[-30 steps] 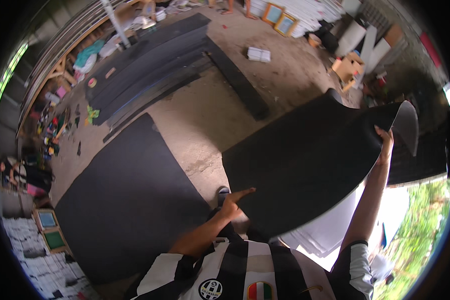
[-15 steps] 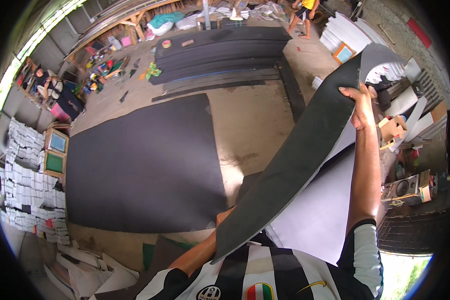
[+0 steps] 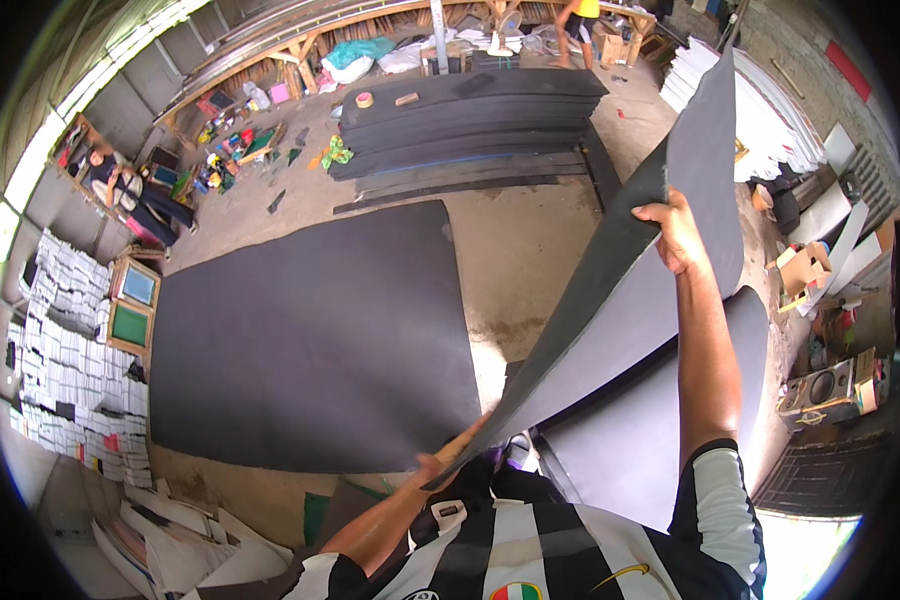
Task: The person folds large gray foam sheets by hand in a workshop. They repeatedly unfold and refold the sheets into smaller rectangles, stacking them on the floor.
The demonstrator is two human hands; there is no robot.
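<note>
A large, bendy black sheet (image 3: pixel 610 320), foam or rubber by its look, hangs slantwise in front of me with a lighter grey underside. My right hand (image 3: pixel 678 238) grips its upper edge, the thumb over the dark face. Low down by my waist, my left hand (image 3: pixel 448 458) holds the sheet's near end; the sheet hides most of its fingers. Beneath the raised part lies another grey-black sheet (image 3: pixel 630 430), partly covered. On the floor to the left a broad black sheet (image 3: pixel 310 340) is spread flat.
Beyond the floor sheet stands a stack of black sheets (image 3: pixel 470 120) with a tape roll (image 3: pixel 364 100) on top. White bundles (image 3: pixel 70 350) are piled at left. A speaker box (image 3: pixel 825 388) sits at right. One person (image 3: pixel 130 190) is at far left, another (image 3: pixel 576 25) at the back.
My right hand has moved left and slightly down, and the held sheet has turned to show more of its grey underside. The view has shifted; the person at the back has moved left.
</note>
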